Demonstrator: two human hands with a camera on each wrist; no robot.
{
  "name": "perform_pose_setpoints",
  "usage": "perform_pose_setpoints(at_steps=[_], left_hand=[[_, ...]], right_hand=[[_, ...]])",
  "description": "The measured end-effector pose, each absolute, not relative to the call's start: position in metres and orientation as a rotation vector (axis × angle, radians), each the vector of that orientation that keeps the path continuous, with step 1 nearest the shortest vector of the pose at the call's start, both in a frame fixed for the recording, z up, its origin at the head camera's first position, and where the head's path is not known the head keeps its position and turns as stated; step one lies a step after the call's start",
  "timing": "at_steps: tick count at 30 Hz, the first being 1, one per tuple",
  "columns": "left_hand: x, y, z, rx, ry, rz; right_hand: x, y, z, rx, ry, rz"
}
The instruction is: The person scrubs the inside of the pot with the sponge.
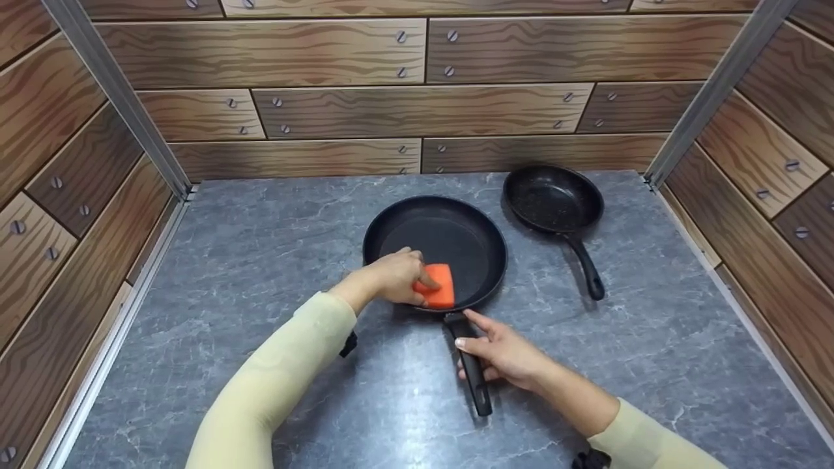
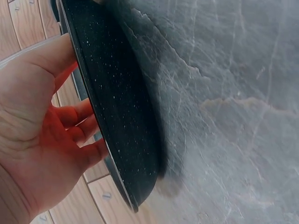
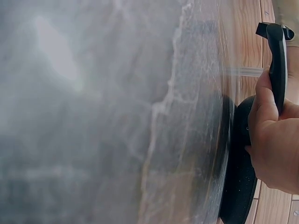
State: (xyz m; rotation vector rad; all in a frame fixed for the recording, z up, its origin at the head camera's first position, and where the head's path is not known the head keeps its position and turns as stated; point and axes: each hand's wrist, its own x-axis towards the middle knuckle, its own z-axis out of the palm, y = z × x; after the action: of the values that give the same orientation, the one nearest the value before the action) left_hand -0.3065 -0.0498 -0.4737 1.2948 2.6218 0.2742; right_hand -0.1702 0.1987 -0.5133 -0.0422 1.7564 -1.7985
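In the head view a large black frying pan [image 1: 449, 241] lies on the grey table, its handle [image 1: 474, 378] towards me. My left hand [image 1: 399, 277] reaches over the near left rim and grips an orange sponge [image 1: 442, 286] against the inside of the pan. The left wrist view shows this hand [image 2: 37, 126] beside the speckled outer wall of the pan [image 2: 117, 93], which hides its fingertips and the sponge. With thumb and fingers my right hand [image 1: 511, 355] holds the pan's handle near the rim. In the right wrist view the same hand [image 3: 275, 144] wraps the handle [image 3: 277, 65].
A smaller black frying pan [image 1: 554, 198] stands at the back right, its handle [image 1: 586, 270] pointing towards me. Wood-patterned walls [image 1: 339, 52] enclose the marbled grey table [image 1: 273, 221] at the back and both sides, with metal posts [image 1: 120, 91] in the corners.
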Motion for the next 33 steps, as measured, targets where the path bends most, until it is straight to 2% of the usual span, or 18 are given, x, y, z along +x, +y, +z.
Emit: perform_pose_setpoints(at_steps=[33], left_hand=[[-0.307, -0.003, -0.486, 1.181, 2.734, 0.248]], right_hand=[[-0.169, 0.194, -0.514, -0.089, 1.797, -1.789]])
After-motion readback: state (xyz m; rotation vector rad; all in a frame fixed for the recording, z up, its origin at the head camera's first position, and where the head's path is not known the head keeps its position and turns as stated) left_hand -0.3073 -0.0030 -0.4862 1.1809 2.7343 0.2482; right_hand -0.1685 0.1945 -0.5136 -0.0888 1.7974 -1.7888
